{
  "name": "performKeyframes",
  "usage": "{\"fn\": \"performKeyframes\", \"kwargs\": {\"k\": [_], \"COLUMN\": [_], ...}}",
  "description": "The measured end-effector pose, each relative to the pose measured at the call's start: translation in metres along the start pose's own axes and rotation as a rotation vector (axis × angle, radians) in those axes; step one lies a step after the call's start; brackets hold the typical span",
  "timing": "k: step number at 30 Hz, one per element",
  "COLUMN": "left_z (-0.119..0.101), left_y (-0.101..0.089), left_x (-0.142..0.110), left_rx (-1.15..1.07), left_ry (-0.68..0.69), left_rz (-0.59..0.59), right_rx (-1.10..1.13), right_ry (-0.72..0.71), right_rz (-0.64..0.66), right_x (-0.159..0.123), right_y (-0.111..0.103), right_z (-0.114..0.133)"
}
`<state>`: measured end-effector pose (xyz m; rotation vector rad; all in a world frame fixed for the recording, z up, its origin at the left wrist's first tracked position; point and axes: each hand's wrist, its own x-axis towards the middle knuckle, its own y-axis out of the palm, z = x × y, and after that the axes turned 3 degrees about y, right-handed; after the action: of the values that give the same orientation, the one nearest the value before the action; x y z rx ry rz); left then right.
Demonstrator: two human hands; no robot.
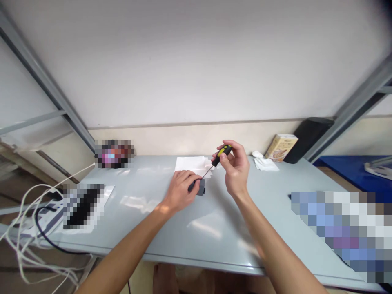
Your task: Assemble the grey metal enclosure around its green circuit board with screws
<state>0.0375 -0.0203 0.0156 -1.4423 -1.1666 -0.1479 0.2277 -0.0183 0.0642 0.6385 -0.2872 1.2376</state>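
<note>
On my feed the right hand (237, 173) is closed round the handle of a black-and-yellow screwdriver (222, 154), thumb along its near side, the shaft slanting down to the left. The left hand (183, 190) is curled over a small grey block (201, 188) near the middle of the pale table (147, 228), fingers bent and palm down. I see the block poking out past the left fingertips, with a dark part partly hidden beneath them. The screwdriver's tip reaches the top of the block, right beside those fingers — whether it sits in anything there, I cannot tell.

Behind the left hand I have a sheet of white paper (188, 163) lying flat. Farther right, crumpled tissue (266, 164) lies near a cream-coloured box (281, 147), which stands beside a black cylinder (309, 139) leaning at the table's back corner. At my left edge, white cables (23, 251) hang in loops — a black cable (56, 246) curves among them. Blurred patches hide a few other items from me.
</note>
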Motion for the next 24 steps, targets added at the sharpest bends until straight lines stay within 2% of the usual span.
{"fn": "performKeyframes", "kwargs": {"k": [7, 11, 20, 24], "left_z": [-0.002, -0.001, -0.002, -0.002], "left_y": [-0.001, -0.001, -0.002, -0.002], "left_x": [0.001, 0.001, 0.001, 0.001], "left_rx": [-0.002, -0.002, 0.004, 0.01], "left_ry": [-0.008, 0.004, -0.005, -0.009], "left_rz": [0.012, -0.001, 0.018, 0.022], "right_rx": [-0.065, -0.154, -0.049, -0.114], "right_ry": [-0.051, -0.105, -0.002, -0.029], "right_rz": [0.074, 0.041, 0.151, 0.075], "right_x": [-0.001, -0.001, -0.003, -0.004], "right_y": [0.003, 0.004, 0.006, 0.008], "right_z": [0.005, 0.007, 0.01, 0.006]}}
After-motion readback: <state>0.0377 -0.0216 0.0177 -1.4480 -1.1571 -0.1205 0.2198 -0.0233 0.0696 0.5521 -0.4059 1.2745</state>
